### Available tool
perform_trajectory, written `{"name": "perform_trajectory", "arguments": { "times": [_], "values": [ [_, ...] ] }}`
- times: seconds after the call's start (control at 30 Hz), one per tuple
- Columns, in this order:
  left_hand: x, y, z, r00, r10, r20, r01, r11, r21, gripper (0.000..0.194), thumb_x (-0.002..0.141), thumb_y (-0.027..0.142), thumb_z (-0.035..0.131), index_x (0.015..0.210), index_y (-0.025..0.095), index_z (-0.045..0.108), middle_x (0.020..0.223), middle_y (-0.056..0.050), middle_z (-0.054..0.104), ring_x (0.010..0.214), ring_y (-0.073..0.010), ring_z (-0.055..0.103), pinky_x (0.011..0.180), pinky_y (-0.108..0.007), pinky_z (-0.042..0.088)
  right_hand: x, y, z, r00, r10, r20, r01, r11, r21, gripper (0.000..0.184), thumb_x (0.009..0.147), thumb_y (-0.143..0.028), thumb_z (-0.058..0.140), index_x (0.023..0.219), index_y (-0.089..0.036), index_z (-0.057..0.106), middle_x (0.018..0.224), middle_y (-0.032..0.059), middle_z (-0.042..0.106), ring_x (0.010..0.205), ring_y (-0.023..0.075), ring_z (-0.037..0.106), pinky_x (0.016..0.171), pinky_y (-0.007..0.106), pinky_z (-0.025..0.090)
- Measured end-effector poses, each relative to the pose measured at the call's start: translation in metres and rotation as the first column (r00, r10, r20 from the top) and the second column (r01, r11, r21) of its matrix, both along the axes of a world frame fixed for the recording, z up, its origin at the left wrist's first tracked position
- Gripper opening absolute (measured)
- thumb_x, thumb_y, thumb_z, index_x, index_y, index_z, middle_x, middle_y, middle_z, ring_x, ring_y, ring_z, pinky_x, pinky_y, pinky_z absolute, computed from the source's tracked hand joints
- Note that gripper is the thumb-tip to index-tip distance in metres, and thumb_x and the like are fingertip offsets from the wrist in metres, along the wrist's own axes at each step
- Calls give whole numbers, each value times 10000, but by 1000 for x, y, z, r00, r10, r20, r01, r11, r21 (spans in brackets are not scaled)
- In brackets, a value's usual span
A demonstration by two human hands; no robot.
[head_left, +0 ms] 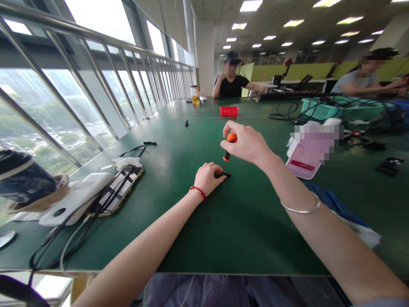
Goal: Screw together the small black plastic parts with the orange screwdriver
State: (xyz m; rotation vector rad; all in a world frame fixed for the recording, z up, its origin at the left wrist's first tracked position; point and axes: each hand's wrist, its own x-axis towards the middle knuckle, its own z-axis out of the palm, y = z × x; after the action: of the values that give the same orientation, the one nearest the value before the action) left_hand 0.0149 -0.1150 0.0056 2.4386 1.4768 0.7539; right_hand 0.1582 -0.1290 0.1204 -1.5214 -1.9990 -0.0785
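My right hand [246, 143] is closed round the orange and black handle of a screwdriver [227, 154]. The screwdriver stands nearly upright, its thin shaft reaching down to a small black part [227, 174] on the green table [204, 238]. My left hand [208, 178] pinches that black part from the left and holds it against the tabletop. Fingers cover much of the part, so its shape is hard to make out. Whether a screw sits under the tip cannot be seen.
A red box [229, 111] stands further back, with small black pieces [186, 123] to its left. Phones, cables and a cup [25, 179] lie at left. A pink-screened phone [305, 155], blue cloth [335, 204] and green basket [345, 110] are at right. Two people sit across the table.
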Motion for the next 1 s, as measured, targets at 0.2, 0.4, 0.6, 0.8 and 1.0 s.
{"name": "perform_trajectory", "arguments": {
  "times": [0.2, 0.4, 0.6, 0.8, 1.0],
  "values": [
    [-1, 0, 1, 1000, 1, -2, -1, 1000, -3, 101, 770, 296, 624, 772, 203, 660, 887, -25, 657, 878, -206, 559, 808, -329, 456, 0, 3, -3, 1000, 28, -9, -29, 996, -80, 388, 820, -503, 401, 605, -223, 561, 619, 23, 592, 599, 167, 494, 542, 276, 286],
    [-1, 1, 0, 1000, 0, -3, 0, 1000, -3, 109, 766, 298, 626, 787, 199, 667, 884, -29, 655, 873, -209, 555, 803, -335, 454, 1, 3, -1, 1000, -28, 0, 28, 999, -31, 190, 670, -367, 568, 828, -263, 548, 661, -13, 595, 563, 156, 460, 526, 264, 269],
    [-2, 1, -1, 1000, -16, 7, 16, 1000, -5, 121, 774, 303, 617, 807, 200, 671, 893, -25, 658, 880, -208, 553, 808, -339, 450, 2, 1, 2, 999, -44, 30, 45, 998, -34, 410, 841, -517, 365, 604, -234, 544, 617, 30, 573, 585, 173, 471, 543, 283, 255],
    [-2, 1, 0, 1000, -18, 0, 18, 1000, -10, 125, 777, 309, 620, 793, 195, 667, 896, -30, 654, 883, -208, 551, 815, -335, 448, 0, -3, 5, 997, -69, 37, 71, 996, -49, 197, 753, -415, 498, 851, -260, 571, 684, 11, 610, 590, 179, 495, 538, 271, 266],
    [-2, 2, 0, 1000, -20, -4, 20, 1000, -13, 117, 774, 299, 623, 789, 194, 672, 900, -30, 656, 882, -213, 548, 807, -337, 445, 2, -4, 6, 995, -69, 72, 75, 994, -85, 325, 827, -475, 396, 688, -239, 570, 682, 26, 615, 633, 186, 526, 544, 277, 280]
  ]
}}
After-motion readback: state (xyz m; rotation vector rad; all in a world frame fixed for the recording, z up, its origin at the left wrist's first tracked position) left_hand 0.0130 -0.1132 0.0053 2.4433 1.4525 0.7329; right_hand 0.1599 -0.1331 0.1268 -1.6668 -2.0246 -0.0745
